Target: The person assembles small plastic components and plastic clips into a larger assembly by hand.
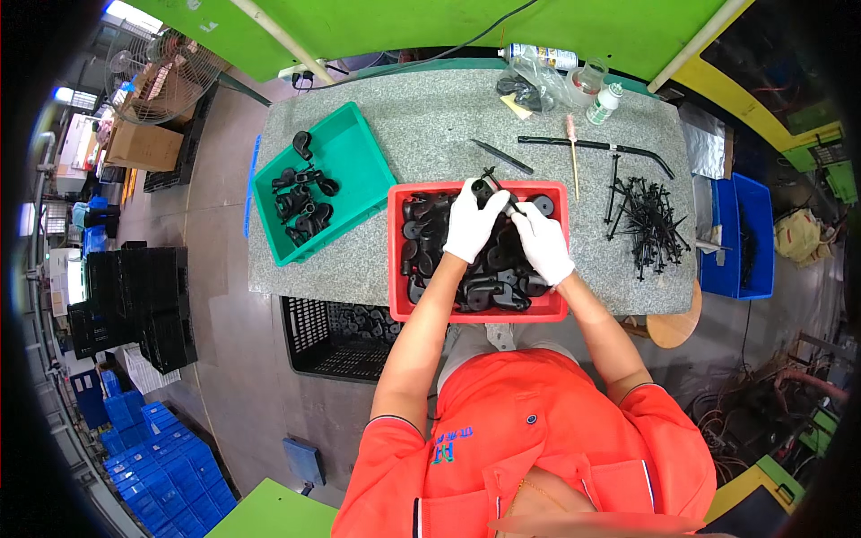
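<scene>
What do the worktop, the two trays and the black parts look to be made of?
Speckled grey worktop: probably polished stone or stone-look laminate, given its fine grain. Red tray and green tray: likely moulded plastic, uniform colour, rounded rims. Black curved parts: seemingly moulded plastic, slightly glossy. Left hand and right hand wear white, probably knitted fabric, gloves.

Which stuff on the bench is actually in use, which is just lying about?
In use: left hand holding a black part, right hand with a thin black tool, red tray, green tray.

Lying about: plastic bottle, black cable ties, fan.
</scene>
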